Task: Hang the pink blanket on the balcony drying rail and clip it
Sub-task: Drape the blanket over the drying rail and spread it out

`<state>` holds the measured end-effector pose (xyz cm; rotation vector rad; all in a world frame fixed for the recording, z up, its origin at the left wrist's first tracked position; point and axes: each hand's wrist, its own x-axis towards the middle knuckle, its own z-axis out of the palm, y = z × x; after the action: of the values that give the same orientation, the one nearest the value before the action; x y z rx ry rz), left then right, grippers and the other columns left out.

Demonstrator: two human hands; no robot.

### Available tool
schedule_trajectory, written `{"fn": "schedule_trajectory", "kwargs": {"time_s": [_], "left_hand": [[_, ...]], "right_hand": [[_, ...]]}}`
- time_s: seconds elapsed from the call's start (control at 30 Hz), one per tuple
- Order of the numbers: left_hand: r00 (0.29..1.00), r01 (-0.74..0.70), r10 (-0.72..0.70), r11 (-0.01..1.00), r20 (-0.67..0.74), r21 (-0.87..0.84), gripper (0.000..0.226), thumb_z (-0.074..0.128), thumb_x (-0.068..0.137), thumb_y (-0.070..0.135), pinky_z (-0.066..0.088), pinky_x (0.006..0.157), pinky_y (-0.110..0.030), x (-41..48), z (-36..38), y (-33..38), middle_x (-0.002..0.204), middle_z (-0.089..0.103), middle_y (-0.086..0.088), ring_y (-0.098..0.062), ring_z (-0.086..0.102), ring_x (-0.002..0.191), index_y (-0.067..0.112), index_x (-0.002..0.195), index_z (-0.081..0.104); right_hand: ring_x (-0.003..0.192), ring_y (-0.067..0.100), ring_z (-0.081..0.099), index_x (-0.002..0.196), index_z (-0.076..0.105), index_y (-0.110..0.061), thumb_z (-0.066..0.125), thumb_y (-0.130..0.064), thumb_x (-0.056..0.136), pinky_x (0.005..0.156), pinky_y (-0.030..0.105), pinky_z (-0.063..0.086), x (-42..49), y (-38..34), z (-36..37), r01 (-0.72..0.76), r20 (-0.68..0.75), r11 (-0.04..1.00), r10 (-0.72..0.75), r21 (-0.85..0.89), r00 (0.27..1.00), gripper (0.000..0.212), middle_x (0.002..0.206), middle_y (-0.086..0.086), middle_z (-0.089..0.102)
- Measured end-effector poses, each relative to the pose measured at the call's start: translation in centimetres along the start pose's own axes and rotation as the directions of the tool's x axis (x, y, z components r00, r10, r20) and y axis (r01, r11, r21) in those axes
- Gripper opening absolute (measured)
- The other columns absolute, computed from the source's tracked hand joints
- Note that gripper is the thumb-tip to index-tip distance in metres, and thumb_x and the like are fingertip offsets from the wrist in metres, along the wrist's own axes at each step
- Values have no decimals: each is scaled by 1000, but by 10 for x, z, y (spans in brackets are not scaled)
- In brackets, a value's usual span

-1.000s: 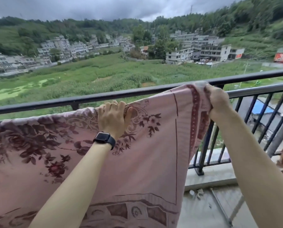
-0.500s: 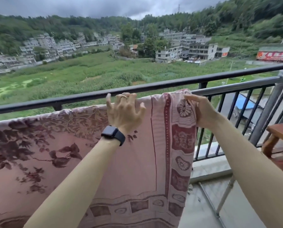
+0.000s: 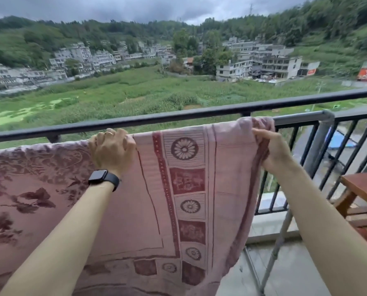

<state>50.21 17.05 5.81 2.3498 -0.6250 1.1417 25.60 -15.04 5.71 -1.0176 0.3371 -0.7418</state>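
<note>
Blanket [image 3: 189, 189] draped over rail [image 3: 295, 120]; my left hand [image 3: 112, 150] and right hand [image 3: 270, 148] grip its top edge (no clips seen); clipping remains.

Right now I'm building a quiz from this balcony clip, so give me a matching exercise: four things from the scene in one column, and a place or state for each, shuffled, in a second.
Things:
1. left hand
2. right hand
3. black watch
4. wooden table

Places or states:
A. at the far right, inside the railing
B. on the left wrist
C. gripping the bunched right edge of the pink blanket
D. closed on the blanket's top edge, beside the flower-medallion border

Pairs: 1-D, 2-C, 3-B, 4-A
</note>
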Motion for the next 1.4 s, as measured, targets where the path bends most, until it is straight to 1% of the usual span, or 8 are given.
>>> {"fn": "schedule_trajectory", "kwargs": {"time_s": [0.23,0.37,0.5,0.8,0.97,1.17,1.3,1.4], "left_hand": [[976,-214,216,970,-2,-110,38,42,90,41,21,106,-47,-2,1,146,103,72,0,-18,61,97,23,112,67],[922,-331,342,939,181,-89,47,33,97,53,41,80,-37,-11,15,204,82,71,-2,-21,63,75,20,96,66],[912,-389,393,920,122,-55,49,32,100,53,43,66,-33,-9,27,192,74,68,-3,-23,61,66,17,87,63],[952,-252,257,966,166,-54,38,33,92,42,32,84,-40,-11,18,231,82,68,-3,-21,55,77,19,88,63],[905,-347,376,923,197,-167,43,35,91,51,36,84,-42,-9,14,315,93,68,-3,-24,56,87,20,93,64],[899,-367,379,925,219,-95,59,19,96,61,35,63,-28,-17,42,345,71,67,1,-18,55,63,22,82,62],[928,-363,363,932,82,-13,58,21,99,55,29,62,-29,-20,54,344,64,64,-1,-19,53,56,20,80,63],[957,-268,266,964,112,-3,55,24,96,51,38,68,-34,-24,53,356,68,67,-5,-23,58,63,17,79,64]], "right_hand": [[81,33,75,105,74,4,68,-18,85,77,39,60,11,6,-13,-100,-12,957,101,-273,995,31,93,19,78],[74,24,75,102,79,-7,72,-23,80,65,28,59,14,-14,-23,-109,106,965,138,-239,985,28,88,9,79],[67,20,71,81,79,-20,74,-24,81,69,35,59,36,-79,-74,74,-73,992,-82,-104,994,6,78,1,73],[83,22,76,107,77,-12,82,-29,72,64,29,58,39,-79,-110,41,-177,960,-94,-279,980,39,97,6,79],[73,15,76,93,78,-17,82,-53,72,61,28,58,36,-78,-112,-24,-145,765,-91,-643,985,42,81,-3,80],[73,25,77,88,79,-16,84,-33,77,58,30,60,36,-111,-145,20,15,838,-14,-545,1000,21,83,9,79],[53,12,67,97,75,-14,76,-24,83,38,18,45,61,-183,-198,160,-52,970,-172,-182,984,17,72,-1,75],[46,10,63,87,79,-13,70,-24,90,33,18,42,67,-169,-209,-77,65,964,97,-255,993,15,72,3,75]]}}
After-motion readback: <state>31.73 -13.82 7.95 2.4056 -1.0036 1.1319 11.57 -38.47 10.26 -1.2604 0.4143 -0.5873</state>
